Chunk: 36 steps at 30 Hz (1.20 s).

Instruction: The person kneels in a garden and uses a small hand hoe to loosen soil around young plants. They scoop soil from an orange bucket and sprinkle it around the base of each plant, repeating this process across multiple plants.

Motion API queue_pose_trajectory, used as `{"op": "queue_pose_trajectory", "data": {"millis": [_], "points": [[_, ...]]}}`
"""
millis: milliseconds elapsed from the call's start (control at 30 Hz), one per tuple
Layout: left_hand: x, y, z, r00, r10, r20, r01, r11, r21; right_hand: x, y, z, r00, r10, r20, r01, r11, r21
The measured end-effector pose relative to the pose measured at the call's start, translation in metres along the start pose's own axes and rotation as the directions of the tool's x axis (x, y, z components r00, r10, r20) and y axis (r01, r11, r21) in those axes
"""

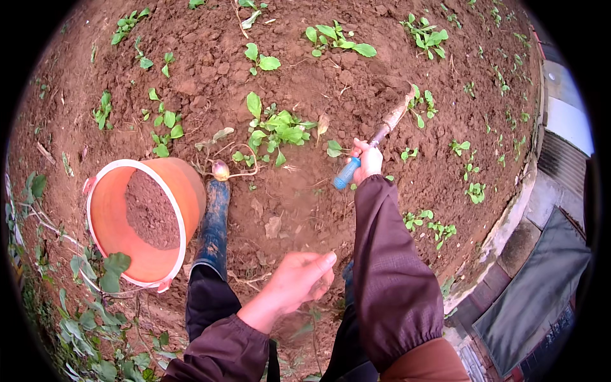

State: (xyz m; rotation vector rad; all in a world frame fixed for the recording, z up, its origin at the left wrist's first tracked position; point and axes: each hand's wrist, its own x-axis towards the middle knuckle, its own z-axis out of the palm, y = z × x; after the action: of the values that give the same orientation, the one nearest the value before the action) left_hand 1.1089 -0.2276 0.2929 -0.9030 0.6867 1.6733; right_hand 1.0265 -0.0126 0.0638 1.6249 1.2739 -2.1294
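Note:
My right hand [366,160] grips the blue handle of a muddy garden trowel [392,114], its blade angled up and right with the tip at the soil beside a small leafy seedling [422,106]. Nearer my body, my left hand [303,281] hovers over the ground with fingers curled and thumb against the index finger; whether something tiny sits between them I cannot tell. Ahead of it grows a clump of green seedlings [281,129]. An orange plastic bucket [193,191] with brown soil [150,212] inside stands tilted at the left.
A purplish round root or bulb [220,170] lies at the toe of my muddy blue boot [213,229]. Leafy vines [90,320] spread at lower left. More seedlings dot the brown soil. Along the right runs a pale concrete edge [513,205], with a dark sheet [534,291] beyond.

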Motion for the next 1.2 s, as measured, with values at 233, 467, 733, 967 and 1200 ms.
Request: {"op": "queue_pose_trajectory", "data": {"millis": [233, 467, 733, 967, 1200], "points": [[0.0, -0.008, 0.0, 1.0, 0.009, 0.002, -0.009, 0.999, -0.032, -0.024, 0.028, -0.018, 0.998, -0.002, 0.066, -0.011, 0.978, 0.208], [0.003, -0.013, 0.002, 1.0, 0.017, 0.006, -0.017, 1.0, -0.012, -0.049, 0.072, -0.037, 0.993, 0.049, 0.107, -0.085, 0.926, 0.368], [0.009, -0.017, 0.004, 0.997, 0.056, 0.056, -0.058, 0.998, 0.022, -0.059, 0.042, -0.055, 0.999, -0.034, 0.009, 0.031, 0.978, 0.206], [0.018, -0.022, 0.004, 0.995, 0.091, 0.046, -0.093, 0.995, 0.044, -0.082, -0.012, -0.108, 0.943, -0.31, -0.124, 0.314, 0.949, 0.016], [0.032, -0.024, 0.011, 0.998, 0.055, -0.023, -0.054, 0.996, 0.069, -0.061, -0.118, -0.188, 0.829, -0.456, -0.323, 0.251, 0.82, -0.515]]}}
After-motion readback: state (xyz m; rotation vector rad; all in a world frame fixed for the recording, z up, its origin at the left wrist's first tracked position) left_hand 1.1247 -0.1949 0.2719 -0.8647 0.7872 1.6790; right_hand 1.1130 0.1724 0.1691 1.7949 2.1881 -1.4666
